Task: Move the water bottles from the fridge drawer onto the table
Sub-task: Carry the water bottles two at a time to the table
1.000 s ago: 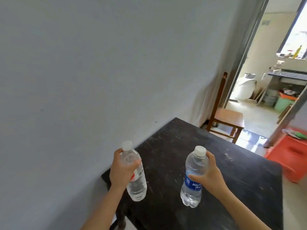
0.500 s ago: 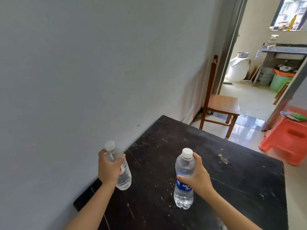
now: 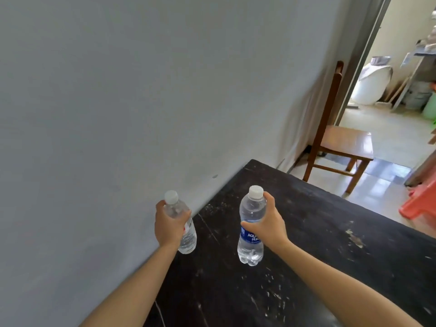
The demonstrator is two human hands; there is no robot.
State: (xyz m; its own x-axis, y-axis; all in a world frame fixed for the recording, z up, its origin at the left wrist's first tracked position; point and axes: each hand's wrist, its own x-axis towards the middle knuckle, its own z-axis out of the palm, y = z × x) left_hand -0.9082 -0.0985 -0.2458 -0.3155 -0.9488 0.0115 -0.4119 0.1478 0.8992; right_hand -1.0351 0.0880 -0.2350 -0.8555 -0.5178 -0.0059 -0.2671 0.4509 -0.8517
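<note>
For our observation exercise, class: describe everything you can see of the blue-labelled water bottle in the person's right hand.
The blue-labelled bottle is clear plastic with a white screw cap and a blue label with white lettering, partly hidden. It looks full of water, capped and upright. The right hand grips its upper half over the dark table; whether its base touches cannot be told.

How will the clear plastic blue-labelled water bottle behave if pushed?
The clear plastic blue-labelled water bottle looks full, so probably heavy for its size. Tall, narrow: likely tips if pushed near its white cap, then rolls.
</note>
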